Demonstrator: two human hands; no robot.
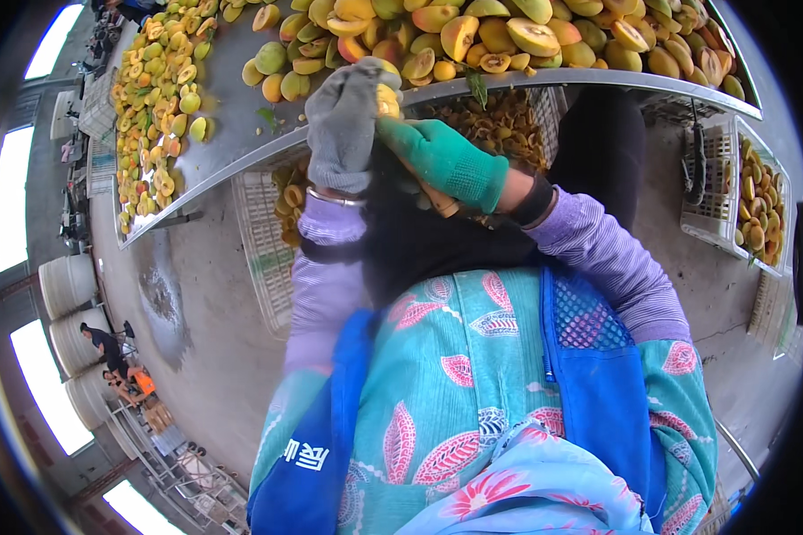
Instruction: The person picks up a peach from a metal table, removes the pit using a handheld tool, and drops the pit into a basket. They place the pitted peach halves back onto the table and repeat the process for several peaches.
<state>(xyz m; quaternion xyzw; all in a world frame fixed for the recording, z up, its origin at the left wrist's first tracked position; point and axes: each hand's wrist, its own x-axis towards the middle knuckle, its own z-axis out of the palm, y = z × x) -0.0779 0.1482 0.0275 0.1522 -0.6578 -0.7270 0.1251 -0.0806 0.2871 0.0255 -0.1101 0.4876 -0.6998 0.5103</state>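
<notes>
My left hand (pixel 339 134), in a grey glove, is closed around a yellow peach (pixel 387 101) at the near edge of the metal table. Close against it is my right hand (pixel 446 160), in a green glove with its fingers wrapped round a wooden-handled tool (pixel 439 201). The handle sticks out below the right palm, while the tool's working end is hidden by the gloves and fruit. Just beyond both hands lies a heap of yellow-green peaches (pixel 531 36), many of them cut in halves.
More cut peaches (pixel 156 98) cover the table's left part. Beneath the table edge (pixel 241 160) are peach pieces (pixel 495 125) and a white crate (pixel 263 241). Another crate (pixel 709 192) of peach halves stands at the right. People (pixel 111 352) and large white tubs (pixel 67 285) are far left.
</notes>
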